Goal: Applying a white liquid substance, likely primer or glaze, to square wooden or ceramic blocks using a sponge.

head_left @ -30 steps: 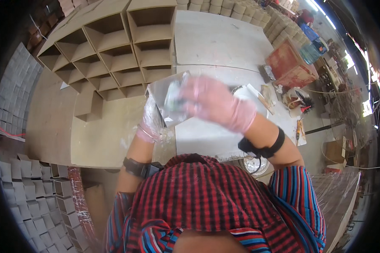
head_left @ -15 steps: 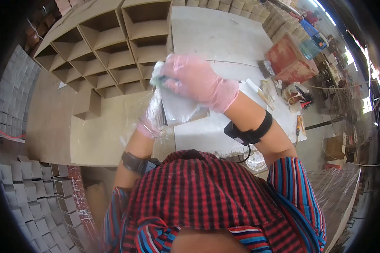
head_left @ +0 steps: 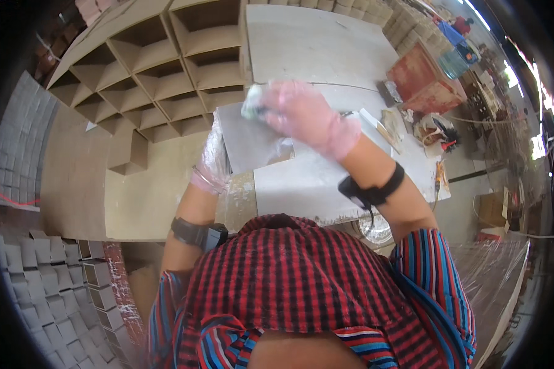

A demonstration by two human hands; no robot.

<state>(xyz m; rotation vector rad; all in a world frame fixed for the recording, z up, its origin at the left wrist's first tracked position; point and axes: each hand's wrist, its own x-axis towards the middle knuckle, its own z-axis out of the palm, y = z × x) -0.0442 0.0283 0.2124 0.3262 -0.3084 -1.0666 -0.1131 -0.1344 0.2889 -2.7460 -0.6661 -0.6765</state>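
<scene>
One grey box [head_left: 249,144] is held near eleven o'clock by the left hand [head_left: 212,157]; its fingers are hidden, so their closure cannot be told. One white-green pad [head_left: 252,103] is clamped in the blurred right hand [head_left: 305,114] at the box's upper edge. More than ten open brown boxes [head_left: 160,64] are stacked toward ten. The pale tabletop [head_left: 308,190] is flanked at two by one red crate [head_left: 426,80].

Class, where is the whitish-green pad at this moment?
In the head view, the whitish-green pad is above centre and slightly left, at the person's right hand, by the upper edge of the grey panel.
</scene>
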